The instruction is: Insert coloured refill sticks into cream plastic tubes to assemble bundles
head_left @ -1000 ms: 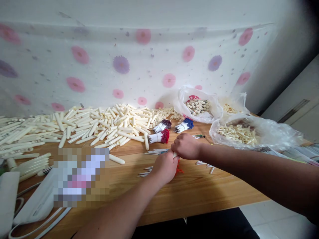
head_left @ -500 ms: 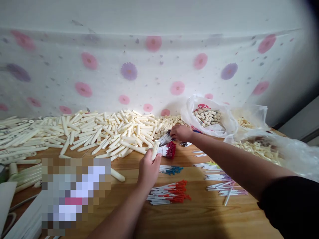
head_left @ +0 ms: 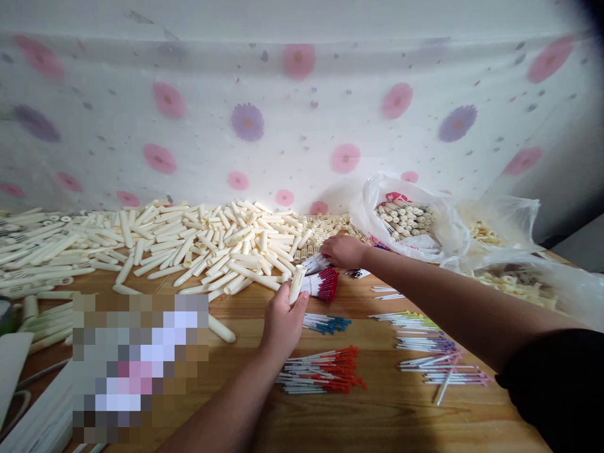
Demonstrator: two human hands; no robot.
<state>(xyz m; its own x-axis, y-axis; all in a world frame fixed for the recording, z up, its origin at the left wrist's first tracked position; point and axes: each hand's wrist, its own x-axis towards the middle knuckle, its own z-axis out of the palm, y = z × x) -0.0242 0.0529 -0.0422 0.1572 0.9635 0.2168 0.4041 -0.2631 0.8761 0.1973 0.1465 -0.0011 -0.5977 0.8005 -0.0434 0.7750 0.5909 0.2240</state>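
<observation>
My left hand [head_left: 284,318] is closed around a cream plastic pen barrel [head_left: 297,284], held upright with its open end up. Just behind it lies a bundle of white sticks with dark red ends [head_left: 325,284], like pen refills. A second bundle of thin white refills [head_left: 315,263] lies behind that one. At its far right end is my right hand [head_left: 346,251], fingers pinched together; what they hold is hidden. In front, the wooden table carries white refills with blue ends [head_left: 326,323] and others with orange-red ends [head_left: 323,370].
A large heap of cream barrels [head_left: 226,245] spreads across the back left. Small cream cage-like parts [head_left: 325,228] lie beside it. Plastic bags [head_left: 448,242] of parts stand at right. Refills with yellow, purple and pink ends [head_left: 427,340] lie under my right forearm. A blurred patch covers the lower left.
The view has shifted slightly. My right hand has moved a little at the end of the white bundle. The left hand keeps its hold on the barrel.
</observation>
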